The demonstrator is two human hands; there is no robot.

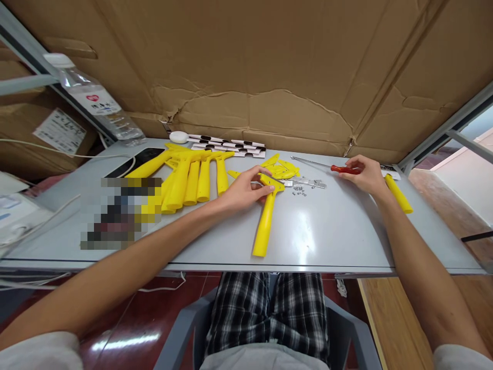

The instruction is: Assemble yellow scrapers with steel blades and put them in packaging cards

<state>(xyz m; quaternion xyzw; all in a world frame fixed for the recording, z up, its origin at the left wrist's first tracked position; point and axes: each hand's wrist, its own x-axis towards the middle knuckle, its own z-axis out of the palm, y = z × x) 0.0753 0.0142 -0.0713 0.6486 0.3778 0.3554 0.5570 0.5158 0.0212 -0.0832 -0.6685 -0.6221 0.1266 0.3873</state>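
Observation:
My left hand is closed on the head of a yellow plastic handle, whose tube points toward the table's front edge. At the right, my right hand grips the red grip of a screwdriver; its long shaft points left across the tabletop. Between the hands lie several small screws and some flat metal pieces. Behind them is a small pile of flat yellow plastic parts. Several more yellow handles lie side by side left of my left hand.
Against the cardboard at the back lie black-and-white strips and a white rounded object. A plastic bottle leans at the left. Another yellow tube lies beyond my right wrist. A blurred patch covers part of the left tabletop.

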